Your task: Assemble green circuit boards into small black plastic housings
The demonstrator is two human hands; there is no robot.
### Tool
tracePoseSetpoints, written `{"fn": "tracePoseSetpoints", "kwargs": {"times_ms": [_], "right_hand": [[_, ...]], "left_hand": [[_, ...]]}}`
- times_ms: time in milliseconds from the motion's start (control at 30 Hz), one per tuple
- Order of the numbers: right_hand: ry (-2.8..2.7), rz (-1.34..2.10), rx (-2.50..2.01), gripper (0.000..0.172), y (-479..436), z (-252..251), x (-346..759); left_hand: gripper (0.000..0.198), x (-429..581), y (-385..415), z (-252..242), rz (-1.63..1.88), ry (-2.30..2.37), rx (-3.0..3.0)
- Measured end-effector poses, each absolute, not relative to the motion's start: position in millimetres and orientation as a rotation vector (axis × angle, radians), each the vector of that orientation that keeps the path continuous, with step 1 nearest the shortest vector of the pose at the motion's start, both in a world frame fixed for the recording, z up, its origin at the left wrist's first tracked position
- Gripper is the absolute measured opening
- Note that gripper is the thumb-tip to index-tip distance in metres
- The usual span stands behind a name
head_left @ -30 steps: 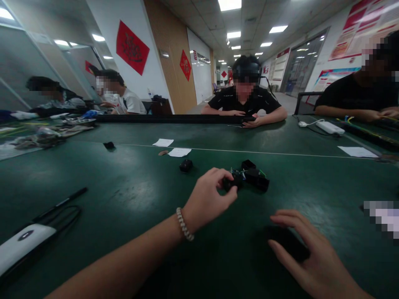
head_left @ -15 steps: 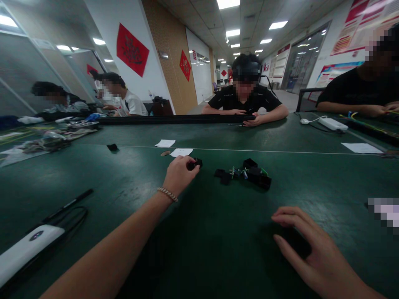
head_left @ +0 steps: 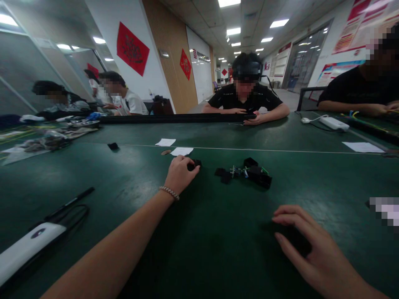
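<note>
My left hand (head_left: 181, 173), with a bead bracelet on the wrist, reaches forward over the green table (head_left: 131, 216) and its fingers close round a small black block (head_left: 195, 164). To the right of it lies a cluster of black parts with coloured wires (head_left: 247, 172). My right hand (head_left: 307, 249) rests low at the right with fingers spread, hovering over or touching a dark object (head_left: 294, 241) on the table that I cannot make out.
A white device with a black cable (head_left: 29, 245) and a black pen (head_left: 70, 202) lie at the near left. Paper slips (head_left: 181, 151) and a small black piece (head_left: 112, 145) lie further off. Several people sit round the table's far side and right.
My left hand let go of the wired black cluster, moved left and forward, and closed on the small black block. My right hand has hardly moved.
</note>
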State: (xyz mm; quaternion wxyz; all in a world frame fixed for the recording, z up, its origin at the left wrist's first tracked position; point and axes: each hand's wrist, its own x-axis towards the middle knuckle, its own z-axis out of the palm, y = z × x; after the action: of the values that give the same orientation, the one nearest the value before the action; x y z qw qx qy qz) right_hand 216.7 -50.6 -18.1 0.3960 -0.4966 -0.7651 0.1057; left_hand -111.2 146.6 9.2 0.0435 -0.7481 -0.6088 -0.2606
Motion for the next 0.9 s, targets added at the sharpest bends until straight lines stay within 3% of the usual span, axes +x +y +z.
{"fn": "tracePoseSetpoints", "kwargs": {"times_ms": [267,533,900], "right_hand": [[-1.936,0.277,-1.266,0.018,-50.6,-16.3,216.5],[-1.945,0.314,-1.291,0.017,-50.9,-16.6,216.5],[-1.961,0.354,-1.299,0.018,-50.2,-15.1,215.1]], "left_hand": [[0.067,-113.6,147.1,0.1,-0.83,-2.013,-2.168],[0.054,-116.6,154.5,-3.3,-0.859,-2.059,-2.166],[0.055,-118.2,156.7,-5.1,-0.83,-2.153,-2.056]]}}
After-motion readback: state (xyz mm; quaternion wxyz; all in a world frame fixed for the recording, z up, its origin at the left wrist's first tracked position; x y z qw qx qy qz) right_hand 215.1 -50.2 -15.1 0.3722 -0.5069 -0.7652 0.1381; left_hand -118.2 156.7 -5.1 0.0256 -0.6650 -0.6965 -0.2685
